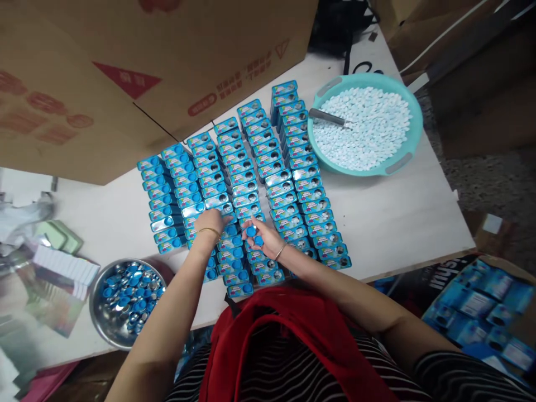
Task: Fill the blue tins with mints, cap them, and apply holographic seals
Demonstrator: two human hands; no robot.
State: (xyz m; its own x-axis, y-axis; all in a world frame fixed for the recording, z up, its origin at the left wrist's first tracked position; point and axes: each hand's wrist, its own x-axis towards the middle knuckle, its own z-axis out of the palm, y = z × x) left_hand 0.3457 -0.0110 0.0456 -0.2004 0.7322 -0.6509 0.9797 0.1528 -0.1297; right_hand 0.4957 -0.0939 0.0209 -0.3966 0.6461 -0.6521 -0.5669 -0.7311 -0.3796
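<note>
Rows of small blue tins (276, 190) stand close together on the table. Some have a round blue cap in the top, while others show a dark round hole. My left hand (210, 221) is over the middle rows, fingers bent down onto the tin tops; what its fingertips grip, if anything, is hidden. Just to its right, my right hand (268, 239) is turned palm up with fingers curled around a few loose blue caps (258, 240). A steel bowl (95, 304) at the lower left holds many more such caps.
A turquoise basin (414, 131) full of small pale pieces, with a grey-handled scoop (326, 116) in it, stands at the right. A big cardboard box (167, 61) borders the back. Papers and plastic (62, 273) lie left; a carton of blue packs (481, 304) sits below right.
</note>
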